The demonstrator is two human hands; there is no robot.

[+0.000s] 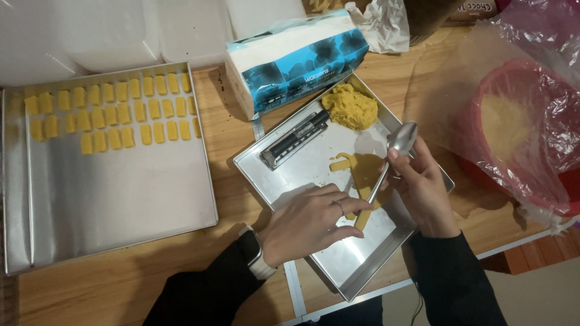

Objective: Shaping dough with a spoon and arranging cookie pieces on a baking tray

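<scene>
On the small metal tray (290, 181) in front of you, your left hand (311, 220) is lying flat with its fingers stretched out, pressing on a strip of yellow dough (364, 212). It is not gripping anything. A ring is showing on one finger and a watch (254, 252) is sitting on your wrist at 7 o'clock from the hand.

Your right hand (420, 184) is closing around the handle of a silver spoon (396, 151). The spoon's bowl is pointing up toward 12 o'clock, and its handle end is touching the dough strip near your left fingers.

At 12 o'clock on the small tray a lump of yellow dough (350, 107) is sitting, and beside it, at 9 o'clock from the lump, a long black and clear tool (295, 139) is lying.

Far out at 9 o'clock a big metal tray (121, 193) is holding rows of little yellow dough pieces (115, 111). A blue and white tissue pack (296, 63) is standing at 12 o'clock. A red bowl (519, 133) under clear plastic is waiting at 3 o'clock.
</scene>
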